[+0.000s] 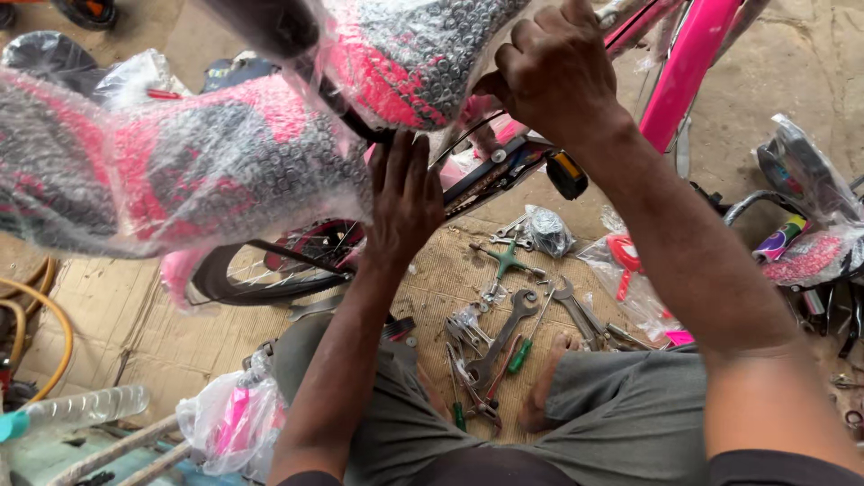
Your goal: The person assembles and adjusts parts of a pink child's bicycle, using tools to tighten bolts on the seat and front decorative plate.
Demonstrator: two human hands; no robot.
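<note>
Pink bubble-wrapped bike frame [225,153] runs left-right; left hand [405,202] flat against it, right hand [553,72] gripping wrap.

One head-worn view looks steeply down, close over the person's knees, toward the bubble-wrapped bicycle [225,162] at the frame's top and the tools [504,333] on the floor at lower centre.

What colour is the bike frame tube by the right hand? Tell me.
Bright pink; the frame tube shows best in the head view, beside the right hand.

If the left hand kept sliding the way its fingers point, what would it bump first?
Probably the bubble-wrapped pink bike part right above the left hand; its fingertips already seem to touch it, though depth is unclear.
</note>
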